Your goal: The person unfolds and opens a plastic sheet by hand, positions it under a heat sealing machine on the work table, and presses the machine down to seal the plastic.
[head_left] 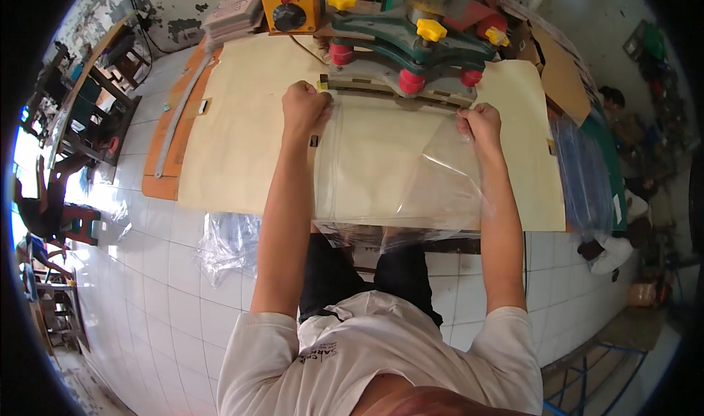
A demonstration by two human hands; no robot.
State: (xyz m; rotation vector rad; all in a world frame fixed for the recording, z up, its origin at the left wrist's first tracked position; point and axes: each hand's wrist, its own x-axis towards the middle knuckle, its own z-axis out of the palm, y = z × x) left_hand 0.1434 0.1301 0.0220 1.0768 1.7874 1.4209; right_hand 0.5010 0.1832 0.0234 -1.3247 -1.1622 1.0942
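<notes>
A clear plastic sheet [367, 170] lies over the cream-coloured board on the table, its near end hanging past the table edge toward my lap. My left hand [305, 107] is closed at the sheet's far left corner. At the far right corner, my right hand [480, 121] pinches the plastic, and folds run down from there. Just beyond both hands stands a press machine [411, 46] with a green frame, red cylindrical feet and yellow star knobs. Its long metal bar [396, 90] sits over the far edge of the sheet; whether they touch I cannot tell.
A yellow control box [293, 9] with a black dial stands behind the board [242, 123]. A metal ruler [182, 115] lies at left on the orange tabletop. Bluish plastic sheets [581, 174] drape at right, near a cardboard box [561, 71]. Other people sit at far right.
</notes>
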